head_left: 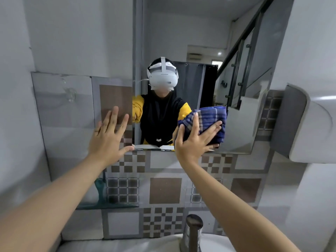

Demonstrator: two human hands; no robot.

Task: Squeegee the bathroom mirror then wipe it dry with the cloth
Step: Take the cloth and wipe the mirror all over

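The bathroom mirror (pixel 181 33) hangs on the tiled wall ahead and reflects a person wearing a white headset. My right hand (pixel 192 140) presses a folded blue striped cloth (pixel 212 120) flat against the mirror's lower right part, fingers spread straight over it. My left hand (pixel 107 137) lies flat with spread fingers on the wall tile just left of the mirror's lower left corner, thumb near the mirror's bottom edge. No squeegee is in view.
A metal tap (pixel 193 231) rises from the white basin (pixel 127 246) below my arms. A white fixture (pixel 312 124) juts out from the wall at the right. A clear suction hook (pixel 70 93) sticks to the tile at the left.
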